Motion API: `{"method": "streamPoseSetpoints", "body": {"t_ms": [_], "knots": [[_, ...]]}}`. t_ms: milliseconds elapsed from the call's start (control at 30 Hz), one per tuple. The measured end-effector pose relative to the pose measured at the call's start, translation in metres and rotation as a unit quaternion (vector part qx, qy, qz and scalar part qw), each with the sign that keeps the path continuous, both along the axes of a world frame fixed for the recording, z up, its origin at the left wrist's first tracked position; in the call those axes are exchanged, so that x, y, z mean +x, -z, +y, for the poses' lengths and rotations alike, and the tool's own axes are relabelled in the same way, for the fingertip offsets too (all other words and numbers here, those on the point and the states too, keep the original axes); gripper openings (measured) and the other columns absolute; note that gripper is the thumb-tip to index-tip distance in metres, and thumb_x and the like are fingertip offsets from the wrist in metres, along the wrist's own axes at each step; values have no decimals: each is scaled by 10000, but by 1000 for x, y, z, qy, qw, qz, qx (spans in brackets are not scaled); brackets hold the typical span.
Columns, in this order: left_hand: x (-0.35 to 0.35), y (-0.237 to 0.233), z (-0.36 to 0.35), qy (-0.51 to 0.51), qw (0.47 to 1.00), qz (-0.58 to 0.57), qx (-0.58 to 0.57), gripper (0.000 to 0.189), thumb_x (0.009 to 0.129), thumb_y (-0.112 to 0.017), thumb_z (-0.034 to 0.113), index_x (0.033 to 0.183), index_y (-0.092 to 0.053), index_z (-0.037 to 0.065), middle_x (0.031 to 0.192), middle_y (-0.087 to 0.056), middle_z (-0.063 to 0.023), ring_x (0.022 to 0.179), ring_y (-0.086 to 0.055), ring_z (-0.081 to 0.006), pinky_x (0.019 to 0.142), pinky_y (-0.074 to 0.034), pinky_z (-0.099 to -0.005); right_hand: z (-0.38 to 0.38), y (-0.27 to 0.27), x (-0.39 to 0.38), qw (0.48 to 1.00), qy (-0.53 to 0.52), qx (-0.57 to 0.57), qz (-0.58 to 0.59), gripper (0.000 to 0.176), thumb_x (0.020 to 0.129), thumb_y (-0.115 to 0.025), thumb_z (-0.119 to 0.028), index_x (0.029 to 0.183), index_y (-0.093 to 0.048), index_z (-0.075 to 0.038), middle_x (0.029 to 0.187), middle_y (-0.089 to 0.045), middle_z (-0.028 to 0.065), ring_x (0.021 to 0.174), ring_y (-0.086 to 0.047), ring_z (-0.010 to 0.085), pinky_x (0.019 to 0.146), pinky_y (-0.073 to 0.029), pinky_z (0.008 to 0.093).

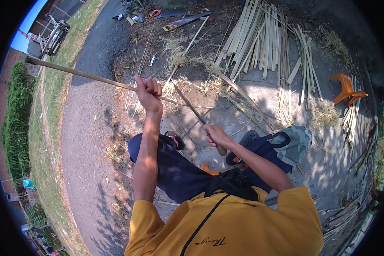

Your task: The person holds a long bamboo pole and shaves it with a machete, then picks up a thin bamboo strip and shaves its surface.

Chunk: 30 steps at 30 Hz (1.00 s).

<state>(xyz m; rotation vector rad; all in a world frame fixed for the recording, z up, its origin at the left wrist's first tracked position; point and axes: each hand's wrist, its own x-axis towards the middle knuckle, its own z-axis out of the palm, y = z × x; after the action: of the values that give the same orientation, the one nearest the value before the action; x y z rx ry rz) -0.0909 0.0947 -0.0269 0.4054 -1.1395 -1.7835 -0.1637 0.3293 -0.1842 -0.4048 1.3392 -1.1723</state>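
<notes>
My left hand [149, 94] is closed around a long bamboo stick [89, 77], held out in front with its long end reaching far to the left. The short end of the stick passes beyond my fist to the right, near the blade. In my right hand [217, 135] is a long knife [190, 104], gripped by its handle, blade pointing up and left. The blade overlaps the short end of the stick in this view. Below my hands are my legs in dark trousers, and a camouflage cloth [298, 145] lies over my right knee.
Split bamboo strips [258, 42] are piled ahead on the ground, with pale shavings [181, 57] around them. Two handsaws [185, 22] lie at the far side. An orange stool [346, 90] stands at right. A paved path [85, 123] runs along the left.
</notes>
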Motion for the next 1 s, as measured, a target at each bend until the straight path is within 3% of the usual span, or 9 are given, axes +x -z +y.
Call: {"method": "streamPoseSetpoints", "body": {"t_ms": [67,233,433,500,600,633,767,867,1000], "knots": [[3,0,0,5,1000,6,-1,626,1043,-307,533,563,-197,146,541,-155,43,479,-115,-98,445,-123,-291,3,17,-2,994,65,42,-81,387,972,-445,-385,774,-442,-53,578,-435,28,395,-386,109,362,-323,277],[1,2,-3,18,1000,13,-14,621,1044,-303,532,570,-200,144,541,-158,42,476,-110,-98,443,-122,-292,-2,-17,-3,994,46,45,-92,376,979,-455,-363,766,-430,-54,594,-447,34,402,-397,108,365,-332,276],[-3,2,-2,13,1000,3,-1,624,1035,-315,552,567,-196,157,545,-153,38,482,-121,-99,443,-111,-296,-1,-19,-1,995,-25,-70,-72,340,973,-470,-355,799,-441,-63,592,-445,18,435,-403,95,389,-344,272],[-1,3,-3,12,1000,1,-2,625,1035,-315,552,566,-198,155,545,-155,38,481,-123,-98,443,-112,-296,5,-7,-2,990,-9,-24,137,381,975,-500,-367,767,-477,-49,548,-464,17,389,-436,108,364,-340,282],[4,4,-6,13,1000,4,3,626,1035,-312,553,566,-202,153,547,-157,38,482,-124,-96,445,-116,-293,9,53,-15,996,1,30,85,423,962,-528,-412,763,-495,-40,555,-480,20,406,-459,114,366,-351,296],[5,3,-6,17,1000,8,7,626,1035,-311,553,566,-204,153,548,-157,38,483,-124,-95,447,-119,-290,7,61,-21,992,7,104,64,469,947,-546,-466,754,-490,-42,568,-482,20,408,-455,116,370,-356,304],[3,5,-5,40,999,8,-6,624,1035,-307,556,567,-208,155,550,-158,39,486,-123,-97,453,-124,-295,4,71,-34,991,34,127,7,487,937,-552,-488,734,-481,-52,587,-488,24,395,-442,119,370,-356,307],[-2,-1,-3,58,998,-7,-14,623,1033,-305,560,566,-211,157,547,-160,41,486,-120,-102,460,-127,-302,-4,39,-29,987,51,149,-19,453,925,-591,-455,737,-481,-57,602,-491,25,376,-423,112,367,-351,300],[-5,0,-1,129,991,4,-16,600,1051,-322,481,556,-230,154,529,-169,44,480,-138,-97,461,-137,-299,-4,-7,-23,994,-2,108,-4,283,893,-667,-236,761,-476,-74,573,-465,5,391,-422,93,367,-331,265]]}}
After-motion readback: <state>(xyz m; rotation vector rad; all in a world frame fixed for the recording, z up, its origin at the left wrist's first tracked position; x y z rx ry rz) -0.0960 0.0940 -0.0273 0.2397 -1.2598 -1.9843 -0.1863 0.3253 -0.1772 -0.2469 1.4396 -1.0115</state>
